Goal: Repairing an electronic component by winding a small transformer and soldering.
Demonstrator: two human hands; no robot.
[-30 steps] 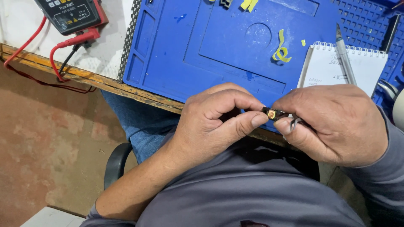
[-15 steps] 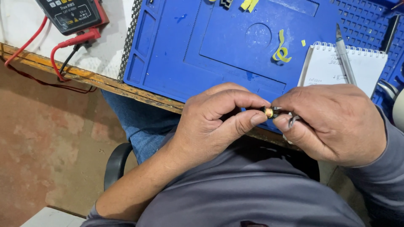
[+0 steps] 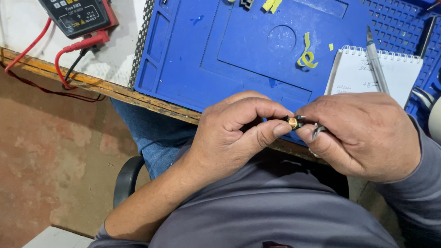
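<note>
A tiny dark component with a coppery band (image 3: pixel 293 121) is pinched between both hands, just in front of the bench edge. My left hand (image 3: pixel 234 133) grips it with thumb and forefinger from the left. My right hand (image 3: pixel 363 133) holds its other end, and a thin metal tool (image 3: pixel 318 132) pokes out under those fingers. Most of the part is hidden by fingertips. Behind the hands lies a blue work mat (image 3: pixel 248 50).
A multimeter (image 3: pixel 80 16) with red and black leads (image 3: pixel 59 57) sits at the back left. A spiral notepad (image 3: pixel 367 76) with a pen (image 3: pixel 376 59) lies to the right, a curled yellow strip (image 3: pixel 307 57) on the mat. A chair arm (image 3: pixel 126 179) is below left.
The hands stay together at the bench edge. The small part has turned a little between the fingertips, so its coppery band shows more.
</note>
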